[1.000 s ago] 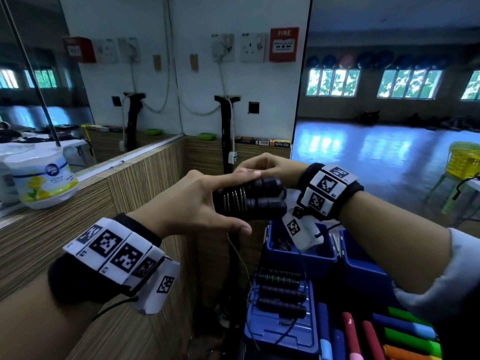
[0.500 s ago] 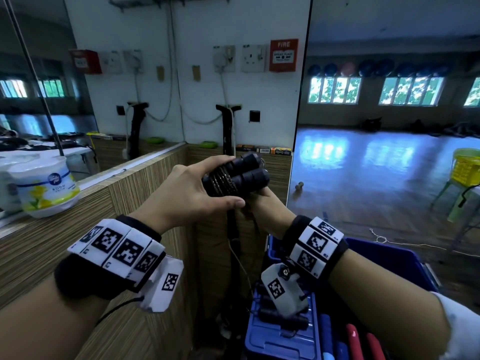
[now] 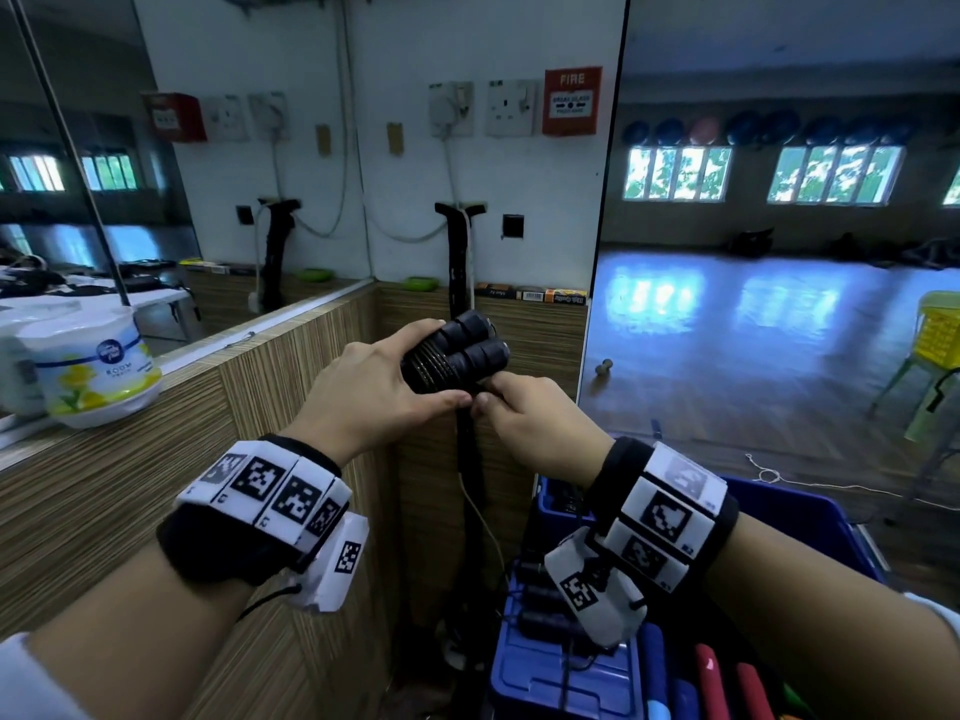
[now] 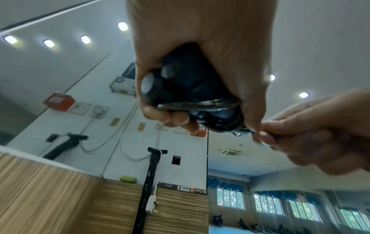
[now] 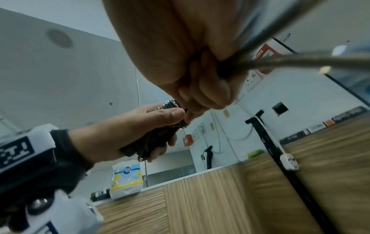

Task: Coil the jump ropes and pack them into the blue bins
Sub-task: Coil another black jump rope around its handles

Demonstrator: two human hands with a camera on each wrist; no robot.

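Centrally in the head view, the left hand (image 3: 371, 392) gripped two black handles (image 3: 462, 350) side by side, keeping the coils bunched; the right hand (image 3: 530, 415) pinched the rope's end beneath. Lower right sat a blue bin (image 3: 810, 517). Both wrist views showed fingers (image 4: 166, 116) curled tight.

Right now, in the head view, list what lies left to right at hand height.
Air freshener tub → left hand → jump rope handles → right hand → yellow chair.
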